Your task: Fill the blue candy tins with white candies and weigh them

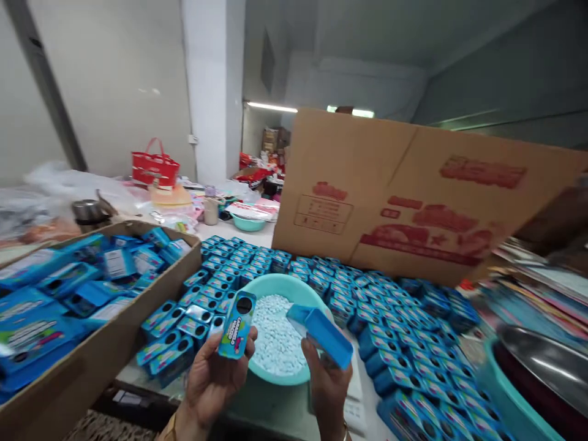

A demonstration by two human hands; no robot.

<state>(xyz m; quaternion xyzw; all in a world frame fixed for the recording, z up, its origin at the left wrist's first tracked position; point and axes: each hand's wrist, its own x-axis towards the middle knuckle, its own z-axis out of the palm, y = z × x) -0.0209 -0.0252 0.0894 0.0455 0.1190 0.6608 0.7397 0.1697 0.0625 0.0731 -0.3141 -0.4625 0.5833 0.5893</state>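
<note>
My left hand is closed around a small blue candy box, its printed face and dark round spot turned up. In my right hand is an open blue box, tilted, with a flap sticking out to the left. Its visible inside is plain blue. Both hands are over the near part of a turquoise basin, which holds many small pale candies. Rows of blue candy boxes stand right of the basin, and more boxes are lined up on its left.
A cardboard carton full of loose blue boxes stands at the left. Behind the rows rises a large cardboard sheet. Turquoise and metal bowls sit at the right edge. A red bag and plastic bags lie farther back.
</note>
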